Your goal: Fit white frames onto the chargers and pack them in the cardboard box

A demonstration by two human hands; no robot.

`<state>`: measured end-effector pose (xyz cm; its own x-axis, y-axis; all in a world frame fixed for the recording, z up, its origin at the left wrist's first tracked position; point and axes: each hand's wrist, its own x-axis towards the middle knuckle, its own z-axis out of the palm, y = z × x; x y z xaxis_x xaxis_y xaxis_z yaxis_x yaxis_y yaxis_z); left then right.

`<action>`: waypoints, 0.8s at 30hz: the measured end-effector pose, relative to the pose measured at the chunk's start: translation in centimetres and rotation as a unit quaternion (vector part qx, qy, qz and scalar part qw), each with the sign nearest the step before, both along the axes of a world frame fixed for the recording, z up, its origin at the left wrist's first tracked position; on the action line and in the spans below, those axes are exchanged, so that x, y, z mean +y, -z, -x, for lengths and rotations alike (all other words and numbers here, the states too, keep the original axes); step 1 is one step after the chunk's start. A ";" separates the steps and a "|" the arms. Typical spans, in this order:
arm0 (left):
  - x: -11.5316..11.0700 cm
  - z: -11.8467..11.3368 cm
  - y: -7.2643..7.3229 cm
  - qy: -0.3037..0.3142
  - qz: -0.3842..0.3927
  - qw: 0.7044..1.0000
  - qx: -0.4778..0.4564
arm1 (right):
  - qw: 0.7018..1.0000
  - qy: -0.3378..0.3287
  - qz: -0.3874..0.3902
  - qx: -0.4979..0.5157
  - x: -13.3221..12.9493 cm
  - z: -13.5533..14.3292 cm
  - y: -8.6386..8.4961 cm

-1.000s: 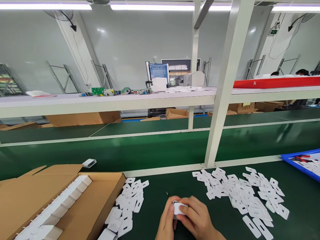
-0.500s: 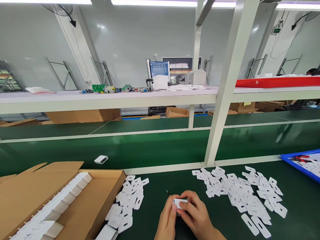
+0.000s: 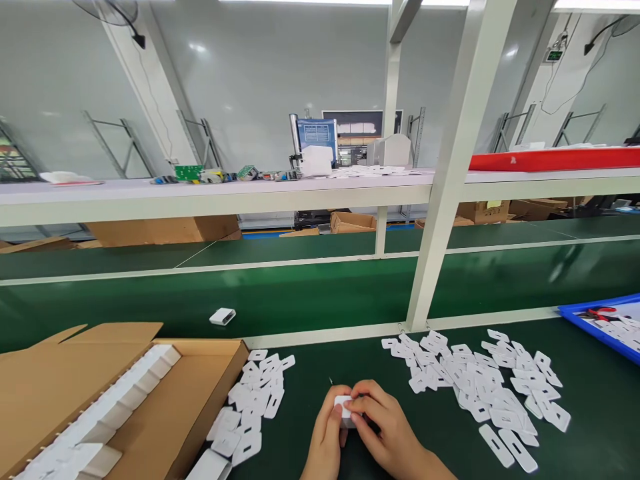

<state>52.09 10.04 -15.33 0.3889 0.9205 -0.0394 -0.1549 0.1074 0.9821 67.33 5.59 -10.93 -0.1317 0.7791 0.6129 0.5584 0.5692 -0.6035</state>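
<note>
Between both hands, low in the middle of the head view, is a small white plastic housing with a dark spot on its upper face. My left hand wraps its left side, thumb at the near edge. My right hand grips the right side, fingertips and thumb pressed on it; they cover much of the piece. To the right lies a loose heap of flat white slotted plates. A smaller pile of white plates lies to the left.
An open cardboard box with a row of white parts stands at the left. A white housing rests on the green conveyor belt beyond. A metal post rises behind the heap; a blue tray sits far right.
The housing in my hands has tilted, showing more of its near side, and moved slightly left with them. The housing on the belt has travelled to the right. The view has shifted slightly.
</note>
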 end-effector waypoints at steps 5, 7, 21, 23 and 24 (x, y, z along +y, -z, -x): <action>-0.3 0.4 -1.0 -0.015 -0.046 0.999 0.023 | 0.989 0.033 0.103 0.100 -0.2 0.4 0.4; -0.5 0.6 -1.6 -0.013 -0.087 0.995 0.034 | 0.973 0.055 0.163 0.156 -0.3 0.5 0.5; -0.5 1.3 -1.3 -0.003 -0.215 0.975 0.049 | 0.851 -0.087 0.378 0.355 0.6 1.2 1.7; -0.6 1.3 -1.7 -0.009 -0.186 0.981 0.049 | 0.858 -0.087 0.364 0.352 0.6 1.1 1.4; -0.7 1.2 -1.8 -0.011 -0.171 0.984 0.049 | 0.863 -0.085 0.355 0.350 0.6 1.1 1.2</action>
<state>50.84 9.38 -13.49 0.3790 0.8945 0.2372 -0.0568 -0.2334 0.9707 66.20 6.18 -12.17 -0.0714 0.9968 -0.0357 -0.1399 -0.0455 -0.9891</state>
